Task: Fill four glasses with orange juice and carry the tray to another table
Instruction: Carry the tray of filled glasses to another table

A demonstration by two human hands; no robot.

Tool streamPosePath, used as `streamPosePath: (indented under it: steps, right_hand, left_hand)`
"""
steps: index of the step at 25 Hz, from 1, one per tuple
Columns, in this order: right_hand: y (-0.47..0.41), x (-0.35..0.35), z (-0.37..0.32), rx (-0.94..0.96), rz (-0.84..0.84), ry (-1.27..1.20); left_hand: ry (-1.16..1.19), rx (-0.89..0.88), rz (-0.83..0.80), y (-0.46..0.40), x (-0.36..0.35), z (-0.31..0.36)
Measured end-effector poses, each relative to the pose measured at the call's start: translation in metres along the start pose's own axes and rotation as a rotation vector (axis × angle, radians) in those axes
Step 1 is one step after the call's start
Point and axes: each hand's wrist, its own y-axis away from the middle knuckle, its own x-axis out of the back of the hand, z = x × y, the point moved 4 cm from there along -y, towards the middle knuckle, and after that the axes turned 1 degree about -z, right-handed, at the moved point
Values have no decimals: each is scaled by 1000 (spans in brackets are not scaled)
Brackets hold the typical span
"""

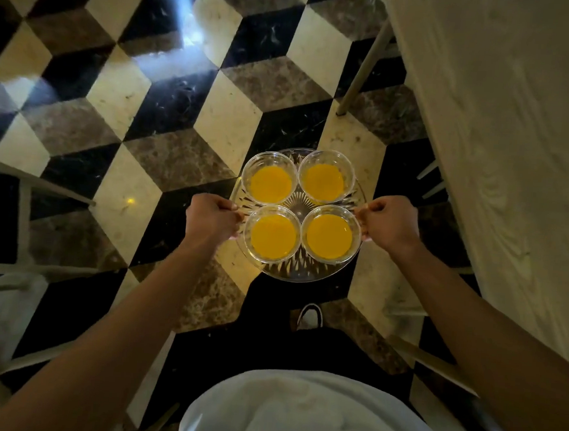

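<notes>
While the person stands on checkered floor (189, 116) | table (513, 162) at 2 o'clock | tray (293, 272) midair, level so juice stays in | left hand (211, 217), right hand (391, 223) curled on opposite rims, 9 and 3, for balance | four glasses (273, 183) clustered centrally, filled.

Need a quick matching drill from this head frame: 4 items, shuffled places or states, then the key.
Column 1:
1. left hand
2. right hand
3. tray
4. tablecloth

Column 2:
A. carried above the checkered floor, bearing four glasses of juice
B. grips the tray's right edge
C. hangs along the frame's right side
D. grips the tray's left edge

Pairs: 1-D, 2-B, 3-A, 4-C
</notes>
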Motion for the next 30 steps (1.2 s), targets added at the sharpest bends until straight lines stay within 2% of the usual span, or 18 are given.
streamPosePath:
  steps: [5,12,15,19,30]
  right_hand:
    - [-48,17,-16,-45,72,-3]
    - [-107,43,-32,-187,185,-162]
    - [-128,56,-33,-268,232,-276]
    - [-148,78,-31,-371,321,-320]
    - [-193,157,5,-485,547,-391]
  left_hand:
    - [-39,-85,-77,-54,-19,66]
    - [-169,-186,-175,-131,-58,178]
    - [-243,-283,-236,-154,-80,224]
    - [-324,-357,-319,-173,-116,276]
    - [-485,-519,-511,-179,-246,391]
